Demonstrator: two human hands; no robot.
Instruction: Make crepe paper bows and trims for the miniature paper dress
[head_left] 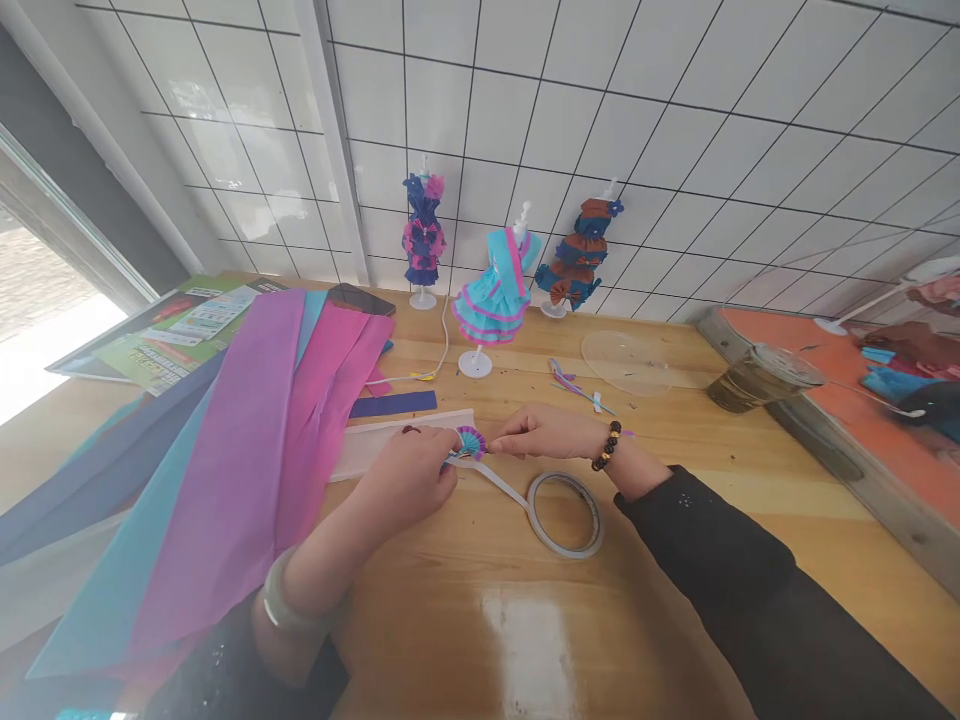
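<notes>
A small pleated paper fan (471,442), turquoise with a purple edge, is pinched in the fingers of my left hand (416,468). My right hand (544,432) is closed, its thumb and forefinger pinching at the fan's right edge. A narrow strip of white tape runs from under the fan to a tape roll (532,515) lying flat on the table. Beneath my left hand lies a pale pink paper strip (360,450), and behind it is a dark blue strip (394,403). My left fingertips are partly hidden behind the hand.
Large crepe paper sheets (240,480) cover the left side. Along the tiled wall stand three small dress forms, one in a turquoise paper dress (495,290). Paper scraps (566,378), a clear round disc (628,362) and a brown jar (761,378) lie to the right.
</notes>
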